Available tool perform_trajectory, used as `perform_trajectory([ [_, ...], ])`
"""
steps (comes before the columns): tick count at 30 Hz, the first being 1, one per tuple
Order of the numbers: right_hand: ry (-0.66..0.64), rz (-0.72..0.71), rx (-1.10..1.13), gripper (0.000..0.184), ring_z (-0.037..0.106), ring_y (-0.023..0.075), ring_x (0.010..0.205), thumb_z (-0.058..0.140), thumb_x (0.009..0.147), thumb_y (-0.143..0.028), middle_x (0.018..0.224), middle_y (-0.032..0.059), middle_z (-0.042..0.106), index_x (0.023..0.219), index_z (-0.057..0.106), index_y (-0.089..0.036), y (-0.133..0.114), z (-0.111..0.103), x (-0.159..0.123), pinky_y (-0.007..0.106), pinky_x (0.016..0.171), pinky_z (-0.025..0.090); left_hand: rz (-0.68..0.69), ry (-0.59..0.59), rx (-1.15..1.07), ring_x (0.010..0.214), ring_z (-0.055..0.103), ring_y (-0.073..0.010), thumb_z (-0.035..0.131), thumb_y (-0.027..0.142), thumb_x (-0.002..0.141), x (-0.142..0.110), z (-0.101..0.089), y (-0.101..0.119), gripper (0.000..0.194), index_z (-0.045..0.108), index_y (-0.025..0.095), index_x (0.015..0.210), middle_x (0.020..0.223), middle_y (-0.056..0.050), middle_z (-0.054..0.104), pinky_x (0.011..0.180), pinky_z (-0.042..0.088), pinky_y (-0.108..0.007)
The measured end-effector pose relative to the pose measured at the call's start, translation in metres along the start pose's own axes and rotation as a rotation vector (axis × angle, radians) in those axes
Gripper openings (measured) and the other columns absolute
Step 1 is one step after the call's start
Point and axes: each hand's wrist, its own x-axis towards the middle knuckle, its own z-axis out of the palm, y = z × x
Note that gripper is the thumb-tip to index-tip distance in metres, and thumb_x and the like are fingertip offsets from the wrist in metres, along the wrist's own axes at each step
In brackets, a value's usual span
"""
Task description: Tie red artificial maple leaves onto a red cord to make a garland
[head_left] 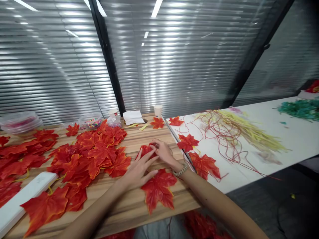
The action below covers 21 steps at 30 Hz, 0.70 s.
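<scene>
Both my hands meet over a small red maple leaf (147,150) on the wooden table (139,205). My left hand (138,169) lies with fingers stretched out, the fingertips resting on that leaf. My right hand (163,153), with a bead bracelet at the wrist, curls its fingers on the leaf's far edge, pinching it. A thin wire loop shows around the right hand. A larger red leaf (159,190) lies flat just below my hands.
A heap of red leaves (97,154) covers the table's left. A white bar (22,197) lies front left. Paper cups (158,110), bead tubs (92,122) and a tissue pack (133,117) stand at the back. The white table (286,139) holds wire stems (231,131) and green bits (300,109).
</scene>
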Motion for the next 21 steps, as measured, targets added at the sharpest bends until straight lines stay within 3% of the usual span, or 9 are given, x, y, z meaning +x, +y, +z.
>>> perform_trajectory([
  [4, 0.000, 0.025, -0.020, 0.013, 0.059, 0.0135, 0.069, 0.050, 0.077, -0.015, 0.081, 0.0043, 0.066, 0.082, 0.062, -0.017, 0.007, -0.001, 0.000, 0.024, 0.063, 0.045, 0.000, -0.045, 0.028, 0.131, 0.017, -0.0240, 0.043, 0.039, 0.083, -0.005, 0.002, -0.005, 0.056, 0.025, 0.027, 0.134, 0.143, -0.007, 0.017, 0.105, -0.001, -0.049],
  [15, 0.026, 0.057, -0.043, 0.016, 0.059, 0.0131, 0.071, 0.047, 0.078, -0.017, 0.081, 0.0044, 0.066, 0.082, 0.062, -0.016, 0.008, 0.001, 0.000, 0.023, 0.065, 0.044, -0.018, -0.044, 0.264, 0.131, 0.014, -0.0267, 0.037, 0.051, 0.081, -0.010, 0.006, -0.017, 0.056, 0.035, 0.024, 0.130, 0.138, -0.011, 0.031, 0.102, -0.009, -0.054],
  [21, 0.014, 0.068, -0.083, 0.016, 0.058, 0.0133, 0.069, 0.047, 0.078, -0.019, 0.080, 0.0042, 0.065, 0.081, 0.062, -0.016, 0.002, -0.001, 0.000, 0.023, 0.063, 0.043, -0.064, -0.096, 0.280, 0.131, 0.010, -0.0271, 0.030, 0.054, 0.083, -0.013, 0.008, -0.018, 0.059, 0.024, 0.026, 0.135, 0.144, -0.008, 0.014, 0.104, 0.008, -0.053],
])
